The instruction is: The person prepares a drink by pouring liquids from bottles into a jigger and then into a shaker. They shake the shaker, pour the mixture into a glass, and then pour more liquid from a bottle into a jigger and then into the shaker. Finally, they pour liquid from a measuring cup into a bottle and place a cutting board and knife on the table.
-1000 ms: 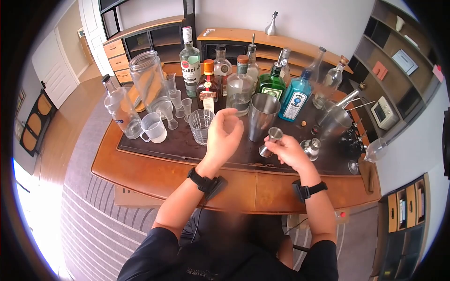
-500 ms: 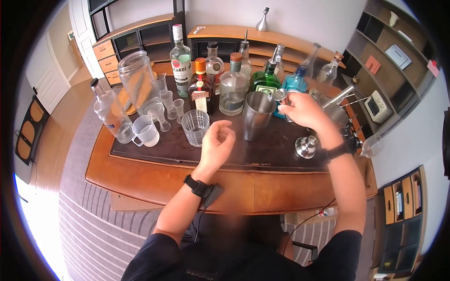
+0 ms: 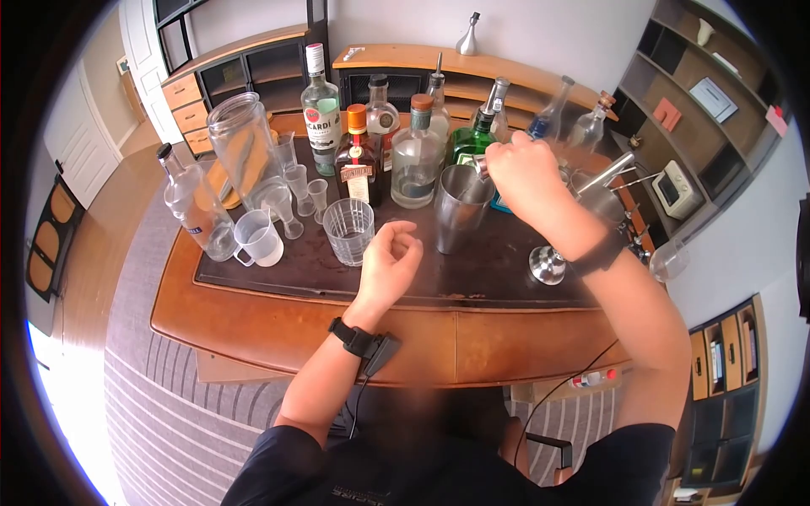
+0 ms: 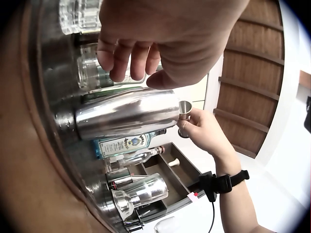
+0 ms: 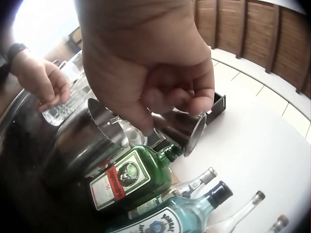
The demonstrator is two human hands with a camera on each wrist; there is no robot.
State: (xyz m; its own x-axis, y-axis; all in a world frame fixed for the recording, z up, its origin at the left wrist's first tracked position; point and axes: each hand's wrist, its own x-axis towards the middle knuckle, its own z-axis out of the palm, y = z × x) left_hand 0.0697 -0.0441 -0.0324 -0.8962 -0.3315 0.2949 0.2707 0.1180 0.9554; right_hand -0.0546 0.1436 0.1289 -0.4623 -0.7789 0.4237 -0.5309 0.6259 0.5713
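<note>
My right hand [image 3: 530, 181] grips a steel double jigger [image 5: 180, 127] between thumb and fingers. The jigger lies tipped on its side, one mouth at the rim of a tall steel shaker tin [image 3: 456, 221]. Upright on the dark table mat, the tin shows its open mouth in the head view. My left hand [image 3: 392, 263] hovers in front of the tin with loosely bent fingers and nothing in them. Close to its left stands a cut-pattern rocks glass [image 3: 348, 232]. Behind the tin are a green bottle [image 5: 133, 174] and a blue bottle [image 5: 170, 221].
Several bottles line the back, among them an orange-capped brown bottle [image 3: 358, 160] and a white-capped clear bottle [image 3: 321, 122]. At left stand a large glass jar [image 3: 245, 148] and a plastic measuring cup [image 3: 259, 239]. A metal shaker top [image 3: 547, 266] sits below my right forearm.
My right hand has lifted the jigger from low beside the tin up to its rim and tipped it sideways. The left hand has stayed nearly in place.
</note>
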